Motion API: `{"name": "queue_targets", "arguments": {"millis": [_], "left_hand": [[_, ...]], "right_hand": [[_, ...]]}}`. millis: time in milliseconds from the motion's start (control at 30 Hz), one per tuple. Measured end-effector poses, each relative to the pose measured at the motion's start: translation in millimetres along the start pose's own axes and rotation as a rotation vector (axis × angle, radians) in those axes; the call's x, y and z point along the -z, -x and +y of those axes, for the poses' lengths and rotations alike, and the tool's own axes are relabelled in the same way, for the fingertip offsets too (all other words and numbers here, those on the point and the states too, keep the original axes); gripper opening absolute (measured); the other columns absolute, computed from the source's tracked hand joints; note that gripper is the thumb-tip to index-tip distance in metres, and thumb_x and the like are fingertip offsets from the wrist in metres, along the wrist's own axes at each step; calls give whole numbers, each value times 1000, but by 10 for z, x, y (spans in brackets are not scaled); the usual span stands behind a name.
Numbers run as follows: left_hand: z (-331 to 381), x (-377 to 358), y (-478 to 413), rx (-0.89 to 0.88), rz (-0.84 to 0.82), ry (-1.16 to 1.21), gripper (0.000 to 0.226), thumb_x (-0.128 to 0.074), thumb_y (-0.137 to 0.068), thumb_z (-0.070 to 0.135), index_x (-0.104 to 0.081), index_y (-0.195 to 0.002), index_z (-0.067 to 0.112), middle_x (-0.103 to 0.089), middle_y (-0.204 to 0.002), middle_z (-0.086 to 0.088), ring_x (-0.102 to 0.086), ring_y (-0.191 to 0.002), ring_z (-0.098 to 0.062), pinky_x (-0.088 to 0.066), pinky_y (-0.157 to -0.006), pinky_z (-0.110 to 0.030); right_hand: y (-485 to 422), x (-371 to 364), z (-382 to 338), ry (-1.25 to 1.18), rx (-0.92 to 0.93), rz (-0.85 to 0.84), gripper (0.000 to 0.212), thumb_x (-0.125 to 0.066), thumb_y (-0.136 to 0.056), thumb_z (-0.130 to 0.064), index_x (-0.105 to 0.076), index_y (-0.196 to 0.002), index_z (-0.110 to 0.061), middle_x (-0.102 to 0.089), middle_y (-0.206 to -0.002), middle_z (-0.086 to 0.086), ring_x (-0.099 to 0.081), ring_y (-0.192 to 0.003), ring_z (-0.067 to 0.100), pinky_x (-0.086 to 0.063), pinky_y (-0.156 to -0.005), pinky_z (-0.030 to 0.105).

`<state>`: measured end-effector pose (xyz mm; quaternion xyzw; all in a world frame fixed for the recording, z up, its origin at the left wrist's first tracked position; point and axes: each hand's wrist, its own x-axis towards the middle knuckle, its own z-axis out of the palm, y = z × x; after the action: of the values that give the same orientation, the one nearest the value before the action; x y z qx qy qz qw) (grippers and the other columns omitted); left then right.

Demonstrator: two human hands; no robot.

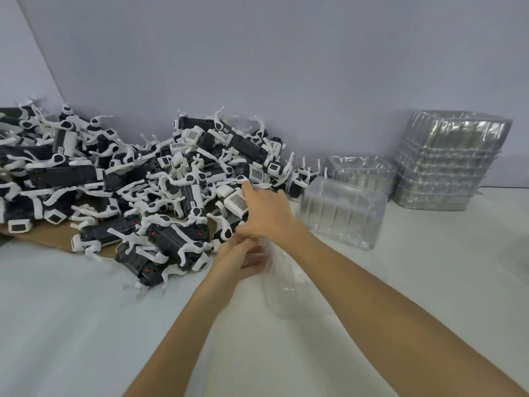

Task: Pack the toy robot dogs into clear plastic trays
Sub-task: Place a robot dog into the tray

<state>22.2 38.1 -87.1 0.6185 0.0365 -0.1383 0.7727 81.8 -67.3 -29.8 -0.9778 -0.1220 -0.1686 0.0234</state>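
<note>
Grabbing one off the heap here. The pile of toy robot dogs [128,173] is basically my landmark for everything. It sprawls over a sheet of cardboard [54,239] on the table [86,325] and backs up against the wall [257,67].

My right hand [266,213] is at the near right edge of the pile. Its fingers are over the top of one dog [237,200] with a white gridded face and the thumb is tucked under it, so I'd call that a grip. The dog looks like it's sitting in the heap though, not lifted out.

My left hand [240,257] is just in front of that same edge, pinching the rim of a clear tray [289,285]. The tray is tipped up off the table and pretty blurry, so I can't tell which way its pocket faces.

Right of the pile there are two loose trays [343,213], one nearer me and one just behind it. Further right again is a tall stack of trays [449,161]. As far as I can see through the glare, none of them has a dog in it.

Progress wise it's pretty much the start, or at least nothing packed is in view. There are dozens of dogs left in the heap and loads of trays waiting. I'm guessing the step in hand is getting this one dog into the tray I'm holding, then repeat forever lol
</note>
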Motion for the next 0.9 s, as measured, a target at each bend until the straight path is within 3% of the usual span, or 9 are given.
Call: {"name": "queue_targets", "arguments": {"millis": [167, 233, 333, 400, 467, 633, 733, 800, 900], "left_hand": [[24, 23, -12, 3, -31, -11, 46, -75, -89, 37, -62, -124, 10, -64, -117, -11, -73, -93, -26, -61, -79, -38], [29, 7, 8, -18, -56, -75, 55, -80, -80, 49, -64, -121, 17, -66, -119, -4, -73, -98, -24, -61, -86, -41], [23, -51, 75, -62, -90, -137, 54, -80, -76, 55, -66, -118, 24, -70, -121, 0, -70, -108, -21, -56, -97, -40], [36, -111, 138, -124, -90, -173, 53, -78, -76, 60, -67, -118, 30, -70, -119, 11, -65, -112, -7, -50, -99, -31], [79, -154, 195, -232, -89, -211, 56, -72, -73, 66, -66, -120, 36, -68, -114, 26, -60, -108, 11, -44, -95, -22], [141, -198, 242, -292, -187, -242, 50, -70, -82, 59, -65, -124, 34, -68, -124, 19, -61, -117, 0, -48, -100, -30], [87, -221, 246, -241, -205, -392, 63, -69, -72, 62, -59, -128, 36, -63, -128, 20, -58, -116, 5, -47, -99, -25], [33, -245, 252, -200, -256, -462, 58, -71, -78, 56, -57, -130, 37, -60, -127, 22, -58, -115, 7, -45, -89, -14], [-13, -272, 232, -198, -290, -481, 27, -70, -92, 34, -65, -119, 37, -67, -119, 22, -61, -111, 7, -43, -86, -13]], "right_hand": [[56, 200, 98, -208, -114, 178, 53, -67, -79, -42, -40, -118, -19, -52, -71, -7, -55, -65, 17, -34, -50, 28], [112, 415, 209, -386, -199, 270, 34, -59, -86, -42, -43, -109, -24, -57, -71, -9, -55, -58, 12, -32, -48, 26], [238, 726, 453, -746, -311, 266, 13, -54, -95, -32, -54, -107, -28, -64, -83, -9, -60, -61, 7, -43, -49, 24], [412, 859, 599, -1052, -355, 217, 15, -54, -96, -22, -60, -109, -25, -65, -95, -5, -65, -73, 11, -54, -59, 23], [637, 913, 687, -1242, -369, 162, 19, -53, -95, -15, -64, -107, -25, -69, -92, -10, -68, -72, 6, -56, -61, 22], [1064, 764, 782, -1470, -446, 157, 31, -45, -95, -10, -67, -107, -28, -73, -88, -5, -69, -73, 16, -57, -78, 39], [1223, 680, 835, -1594, -492, 135, 30, -42, -97, -12, -67, -110, -21, -70, -93, 4, -67, -71, 23, -56, -73, 41], [1303, 649, 913, -1575, -448, 85, 25, -54, -96, -24, -64, -116, -14, -68, -88, 7, -65, -70, 24, -55, -62, 32], [1382, 692, 1067, -1466, -384, 65, 46, -76, -80, -30, -60, -119, -13, -70, -86, 11, -68, -74, 28, -52, -63, 34]]}}
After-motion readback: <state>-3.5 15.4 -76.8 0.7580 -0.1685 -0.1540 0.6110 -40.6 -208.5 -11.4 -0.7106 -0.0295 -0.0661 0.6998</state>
